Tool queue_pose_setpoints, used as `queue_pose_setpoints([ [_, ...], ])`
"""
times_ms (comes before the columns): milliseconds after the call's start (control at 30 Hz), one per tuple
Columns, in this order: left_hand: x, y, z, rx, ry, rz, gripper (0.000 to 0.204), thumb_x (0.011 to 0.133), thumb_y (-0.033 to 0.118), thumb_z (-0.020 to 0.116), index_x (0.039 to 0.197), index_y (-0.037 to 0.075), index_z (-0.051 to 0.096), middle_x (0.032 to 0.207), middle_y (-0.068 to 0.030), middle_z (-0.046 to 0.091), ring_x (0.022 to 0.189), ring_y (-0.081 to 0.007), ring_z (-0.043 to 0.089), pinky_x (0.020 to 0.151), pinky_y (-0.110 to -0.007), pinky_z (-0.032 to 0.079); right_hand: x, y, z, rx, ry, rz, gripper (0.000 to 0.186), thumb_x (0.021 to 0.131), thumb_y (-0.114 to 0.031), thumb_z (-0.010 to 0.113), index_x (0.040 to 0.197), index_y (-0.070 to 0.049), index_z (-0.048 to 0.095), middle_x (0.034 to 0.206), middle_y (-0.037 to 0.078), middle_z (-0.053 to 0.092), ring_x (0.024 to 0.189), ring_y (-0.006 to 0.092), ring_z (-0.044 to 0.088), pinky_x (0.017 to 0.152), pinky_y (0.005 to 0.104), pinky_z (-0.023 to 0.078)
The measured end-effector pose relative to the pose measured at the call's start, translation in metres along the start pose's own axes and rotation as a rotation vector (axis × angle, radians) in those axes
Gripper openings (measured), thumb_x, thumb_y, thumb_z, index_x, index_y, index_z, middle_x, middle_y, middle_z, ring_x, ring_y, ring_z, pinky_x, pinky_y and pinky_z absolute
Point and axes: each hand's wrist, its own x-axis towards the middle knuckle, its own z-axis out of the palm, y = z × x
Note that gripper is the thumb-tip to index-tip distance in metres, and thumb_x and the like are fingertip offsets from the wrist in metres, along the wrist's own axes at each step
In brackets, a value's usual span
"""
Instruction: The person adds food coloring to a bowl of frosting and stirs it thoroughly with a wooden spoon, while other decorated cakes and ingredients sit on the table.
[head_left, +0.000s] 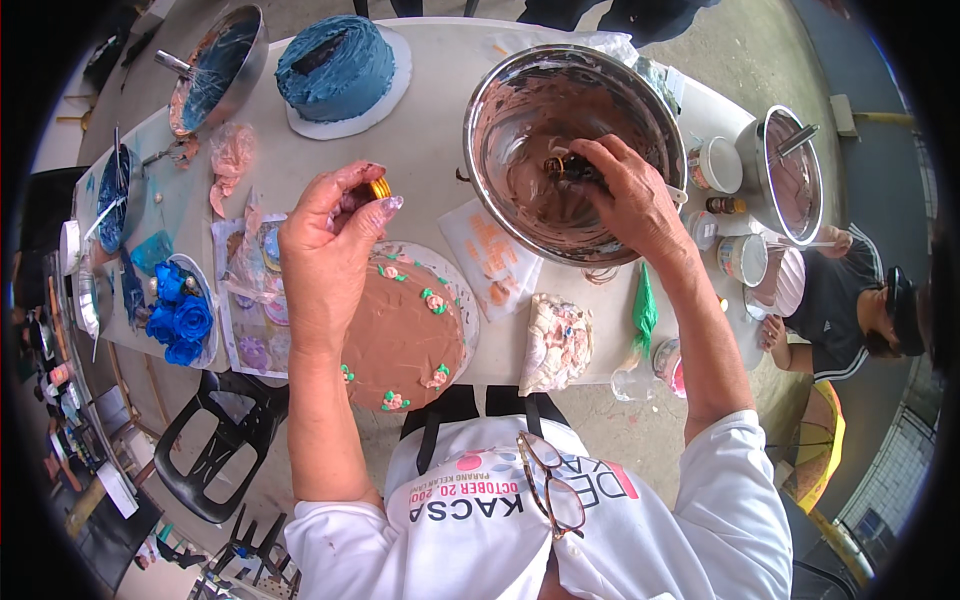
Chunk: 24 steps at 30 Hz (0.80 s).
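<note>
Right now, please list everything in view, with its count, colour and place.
Large bowl: 1, silver, upper right of centre
Small bottle: 1, dark, over large bowl
Ribbed cap: 1, gold, left of centre
Other bowls: at least 2, silver, upper left and right
Blue cake: 1, blue, upper left
Brown cake: 1, brown, left of centre
Roses: several, blue, left
Piping bag: 1, green, right of centre
Tubs: several, mostly white, right
Table: 1, white, centre
Chairs: at least 1, black, lower left
Other people: at least 2, dark clothes, right and top
Rest: too cluttered to count reliably
Glasses: 1, brown, on shirt
Shirt: 1, white, bottom
Left hand: 1, bare, gripping cap
Right hand: 1, bare, gripping bottle
</note>
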Motion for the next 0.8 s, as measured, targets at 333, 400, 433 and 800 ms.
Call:
queue_pose_setpoints([
  [333,-0.0005,0.0002,-0.0039,0.021,-0.006,-0.051,0.028,0.083,-0.007,0.068,0.110,-0.001,0.064,0.098,-0.0018,0.064,0.080,-0.0059,0.057,0.068,-0.020,0.050,-0.0005,-0.0008,-0.0001,-0.056,-0.024,0.027,0.048,0.076,0.001,0.067,0.122,-0.010,0.058,0.109,0.011,0.059,0.101,0.0343,0.060,0.086,0.0417,0.050],
  [400,-0.0007,0.0018,-0.0041,0.031,-0.002,-0.062,0.028,0.083,-0.007,0.068,0.109,-0.001,0.064,0.098,-0.0018,0.064,0.081,-0.0058,0.057,0.068,-0.020,0.050,-0.0004,-0.0002,-0.0002,-0.063,-0.024,0.026,0.048,0.076,0.001,0.066,0.122,-0.010,0.058,0.109,0.011,0.059,0.101,0.0342,0.060,0.086,0.0417,0.050],
  [433,-0.0007,0.0020,-0.0041,0.041,0.001,-0.073,0.027,0.082,-0.007,0.068,0.109,-0.001,0.064,0.098,-0.0018,0.064,0.081,-0.0058,0.057,0.068,-0.020,0.050,-0.0004,0.0003,-0.0002,-0.069,-0.024,0.026,0.049,0.076,0.001,0.066,0.123,-0.010,0.057,0.109,0.011,0.059,0.100,0.0342,0.060,0.086,0.0417,0.050],
  [800,-0.0003,-0.0015,-0.0059,-0.003,0.007,-0.056,0.027,0.082,-0.007,0.068,0.108,-0.001,0.064,0.096,-0.0012,0.064,0.080,-0.0057,0.057,0.067,-0.020,0.050,0.0003,0.0027,0.0005,-0.101,-0.015,0.010,0.051,0.075,0.002,0.065,0.123,-0.010,0.057,0.109,0.011,0.058,0.102,0.0340,0.059,0.087,0.0416,0.050],
])
